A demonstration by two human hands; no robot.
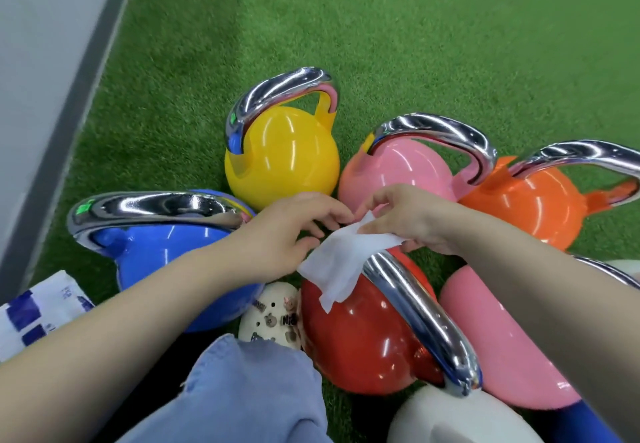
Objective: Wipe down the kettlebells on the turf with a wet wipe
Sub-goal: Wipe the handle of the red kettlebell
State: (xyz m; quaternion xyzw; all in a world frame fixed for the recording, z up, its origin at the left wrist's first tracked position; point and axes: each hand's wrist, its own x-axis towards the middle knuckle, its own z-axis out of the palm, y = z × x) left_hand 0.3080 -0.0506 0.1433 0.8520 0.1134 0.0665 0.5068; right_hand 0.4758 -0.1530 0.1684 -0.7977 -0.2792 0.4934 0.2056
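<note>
Wipe pack (38, 307): white and blue, flat on turf (381, 44) at far left.
Blue kettlebell (162, 255): upright, chrome handle, beside the pack.
Yellow kettlebell (282, 155): upright, behind the hands.
Left hand (287, 231): fingers curled, pinching the wet wipe's edge.
Wet wipe (343, 259): white, partly unfolded, draped over the red kettlebell's handle.
Red kettlebell (367, 331): directly under the wipe.
Right hand (405, 217): fingers curled, pinching the wipe's far edge.
Pink kettlebell (398, 172): upright, touching the orange one.
Orange kettlebell (533, 200): upright, far right.
</note>
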